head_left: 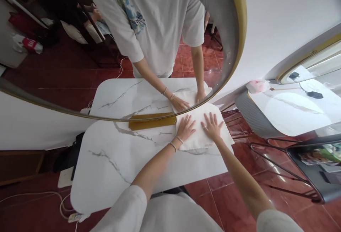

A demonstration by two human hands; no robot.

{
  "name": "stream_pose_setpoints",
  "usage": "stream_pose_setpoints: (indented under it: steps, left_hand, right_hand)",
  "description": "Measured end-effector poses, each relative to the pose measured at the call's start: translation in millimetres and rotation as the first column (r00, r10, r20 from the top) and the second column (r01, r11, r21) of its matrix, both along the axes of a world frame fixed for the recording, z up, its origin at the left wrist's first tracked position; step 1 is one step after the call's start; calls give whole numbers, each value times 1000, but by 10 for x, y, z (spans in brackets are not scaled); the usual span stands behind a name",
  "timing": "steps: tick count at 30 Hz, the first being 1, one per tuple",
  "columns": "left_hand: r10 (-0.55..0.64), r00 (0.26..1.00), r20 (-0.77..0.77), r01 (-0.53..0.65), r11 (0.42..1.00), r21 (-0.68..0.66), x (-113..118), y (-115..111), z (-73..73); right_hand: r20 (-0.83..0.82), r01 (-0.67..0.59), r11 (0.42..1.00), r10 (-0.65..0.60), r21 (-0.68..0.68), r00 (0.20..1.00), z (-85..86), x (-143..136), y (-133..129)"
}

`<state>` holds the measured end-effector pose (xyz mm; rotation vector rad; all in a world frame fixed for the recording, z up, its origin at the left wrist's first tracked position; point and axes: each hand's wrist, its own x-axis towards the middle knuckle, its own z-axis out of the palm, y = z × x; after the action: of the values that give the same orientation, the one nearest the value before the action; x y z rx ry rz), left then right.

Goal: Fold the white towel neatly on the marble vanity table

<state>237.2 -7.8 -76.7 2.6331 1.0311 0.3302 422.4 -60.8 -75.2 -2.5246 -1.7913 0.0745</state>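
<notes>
Evidently, the white cloth [200, 139], its edge scalloped, lies largely flat at the right end of the marbled worktop [106, 189], reaching the right edge. Left hand [185, 129] and right hand [212, 129] rest on it palm-down, fingers spread wide, grasping nothing. Judged thus, spreading appears nearly complete; slight smoothing may remain. Whether layers are folded beneath cannot be told.

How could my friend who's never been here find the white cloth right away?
Start at the grey-streaked white table below the big gold-rimmed mirror. Toward the table's right end, the cloth lies spread under the left hand and the right hand. It is creamy white with a wavy edge, while the gold bar to its left is narrow and straight-edged.
</notes>
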Motion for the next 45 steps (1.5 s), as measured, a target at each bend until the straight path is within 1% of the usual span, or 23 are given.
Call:
stream_pose_setpoints:
  steps: [2,4,6,8,10,12,13,14,16,18,20,22,23,25,26,28,32,36,39,41,42,43,45]
  left_hand:
    - [-10,1000,10,10,1000,-2,-6,-61,-17]
    - [-12,999,46,12,1000,3,-118,-251,-44]
    - [-37,996,83,37,999,6,-307,-505,-71]
    - [-70,992,100,71,998,0,-542,-762,-83]
    - [-91,990,105,93,996,-13,-790,-979,-75]
    - [-84,991,107,87,996,-24,-999,-1127,-54]
    - [-70,991,112,74,997,-28,-1071,-1165,-41]
    - [-43,992,121,47,998,-32,-1113,-1176,-28]
    - [58,987,148,-53,998,-39,-1101,-1111,-6]
    - [174,969,176,-170,985,-39,-992,-942,3]
    - [243,951,190,-244,970,-19,-873,-728,-15]
    - [265,947,183,-270,963,4,-832,-548,-65]
    - [275,946,175,-281,960,11,-857,-489,-98]
    - [290,943,162,-296,955,12,-997,-447,-163]
    - [297,941,162,-303,953,8,-1103,-457,-189]
    - [318,931,178,-323,946,1,-1364,-510,-218]
    - [370,909,194,-378,926,5,-1969,-609,-202]
    - [449,882,145,-456,890,20,-2670,-626,-151]
    - [508,856,97,-514,857,44,-3271,-617,-82]
    - [523,850,63,-526,848,58,-3630,-608,-25]
    - [527,849,46,-529,847,61,-3767,-602,0]
    - [532,846,29,-533,844,61,-3865,-593,18]
    - [550,835,3,-549,834,56,-3935,-567,26]
  right_hand:
    - [-19,67,997,-67,24,998,-2,-21,-66]
    - [-31,129,990,-128,50,991,-21,-125,-280]
    - [-31,152,986,-150,62,988,-57,-290,-580]
    - [-19,144,987,-143,64,989,-102,-493,-890]
    - [1,140,987,-140,76,990,-147,-703,-1141]
    - [0,121,989,-122,89,993,-181,-878,-1280]
    - [-12,111,989,-110,100,994,-192,-941,-1299]
    - [-30,104,987,-102,119,994,-199,-981,-1285]
    - [-70,103,978,-92,179,993,-200,-999,-1161]
    - [-102,93,962,-69,256,992,-188,-969,-942]
    - [-118,67,958,-35,280,992,-171,-965,-686]
    - [-124,60,976,-34,209,992,-160,-1049,-463]
    - [-120,68,986,-50,152,992,-159,-1131,-382]
    - [-102,87,994,-80,66,992,-168,-1362,-299]
    - [-91,88,995,-83,53,992,-177,-1500,-294]
    - [-69,69,994,-64,80,996,-204,-1793,-332]
    - [-52,-20,987,29,161,998,-268,-2396,-421]
    - [-59,-150,970,164,192,985,-273,-3061,-364]
    - [-81,-269,947,286,175,955,-195,-3530,-275]
    - [-97,-366,916,384,165,918,-127,-3751,-230]
    - [-105,-405,899,425,168,899,-98,-3824,-216]
    - [-111,-430,885,452,176,885,-77,-3875,-209]
    - [-109,-446,872,473,204,874,-68,-3924,-208]
